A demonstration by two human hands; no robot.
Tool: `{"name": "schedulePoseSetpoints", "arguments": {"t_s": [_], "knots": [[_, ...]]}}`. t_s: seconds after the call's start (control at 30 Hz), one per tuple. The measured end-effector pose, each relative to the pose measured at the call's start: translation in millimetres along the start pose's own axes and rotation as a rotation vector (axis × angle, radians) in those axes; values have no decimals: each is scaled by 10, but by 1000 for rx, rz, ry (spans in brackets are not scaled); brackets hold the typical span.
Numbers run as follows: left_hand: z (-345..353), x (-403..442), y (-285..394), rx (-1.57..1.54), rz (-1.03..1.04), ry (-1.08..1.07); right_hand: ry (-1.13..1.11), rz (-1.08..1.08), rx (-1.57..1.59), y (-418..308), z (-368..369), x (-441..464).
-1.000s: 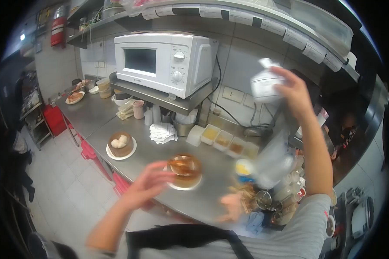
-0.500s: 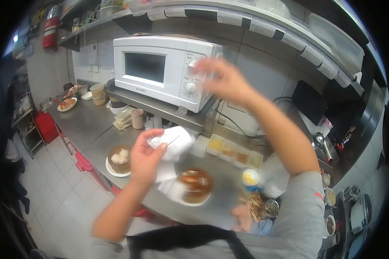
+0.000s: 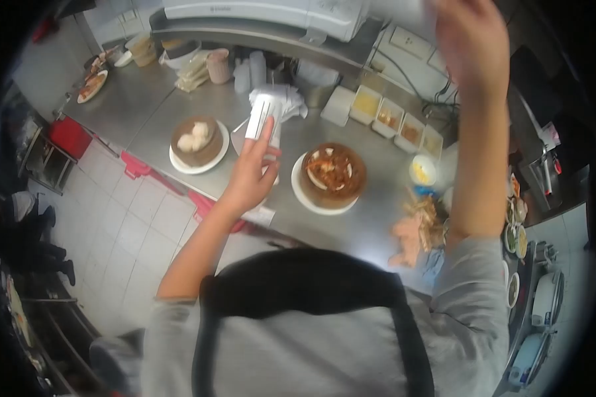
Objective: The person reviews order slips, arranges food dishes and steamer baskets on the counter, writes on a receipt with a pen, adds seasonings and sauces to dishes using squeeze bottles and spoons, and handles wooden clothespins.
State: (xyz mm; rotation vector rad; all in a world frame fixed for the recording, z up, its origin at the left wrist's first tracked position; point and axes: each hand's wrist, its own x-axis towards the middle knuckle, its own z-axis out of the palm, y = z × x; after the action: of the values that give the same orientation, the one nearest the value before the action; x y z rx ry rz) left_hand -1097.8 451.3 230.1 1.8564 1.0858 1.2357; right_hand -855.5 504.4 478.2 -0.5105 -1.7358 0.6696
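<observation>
My left hand (image 3: 255,165) is at the middle of the steel counter, its fingers on white printed paper slips (image 3: 263,119). Up at the top right my right hand (image 3: 469,40) is raised, blurred, beside a pale smeared shape at the frame's edge; its fingers are not clear. A round brown container with red-brown food (image 3: 334,175) sits on a white plate, right of my left hand. To the left, a steamer with white buns (image 3: 195,137) rests on another white plate.
Small tubs of condiments (image 3: 389,116) line the counter's back, under the microwave shelf (image 3: 245,33). A yellow-filled bowl (image 3: 422,171) and wooden sticks (image 3: 427,215) are at right. A person's dark-clad legs (image 3: 40,255) show at far left.
The view has tilted down. My right hand has left the microwave's knobs and moved up and right. The paper in my left hand now lies lower, over the counter near the white pile.
</observation>
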Motion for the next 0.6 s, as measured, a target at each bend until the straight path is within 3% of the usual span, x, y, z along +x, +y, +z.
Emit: {"name": "schedulePoseSetpoints", "arguments": {"t_s": [0.07,0.1,0.13,0.17,0.2,0.23,0.4,0.53,0.6], "knots": [[23,-37,-267,22,19,-5,146,295,117,133,573,-1012],[32,-62,-427,46,23,-21,-6,205,32,544,683,-1454],[10,-63,-574,270,188,13,-46,406,124,854,879,-1908],[7,-71,-593,289,209,67,53,519,323,1143,1177,-2268],[-9,-107,-724,60,124,7,155,745,460,1420,1419,-2621],[-16,-170,-863,-169,34,-49,173,818,439,1718,1584,-2965],[-5,-571,-1253,132,-19,-316,151,698,-204,2257,1895,-3377],[44,-722,-1409,228,-36,-393,50,660,-440,2063,1915,-3259],[45,-724,-1444,256,-35,-404,57,535,-683,1832,1977,-3180]]}}
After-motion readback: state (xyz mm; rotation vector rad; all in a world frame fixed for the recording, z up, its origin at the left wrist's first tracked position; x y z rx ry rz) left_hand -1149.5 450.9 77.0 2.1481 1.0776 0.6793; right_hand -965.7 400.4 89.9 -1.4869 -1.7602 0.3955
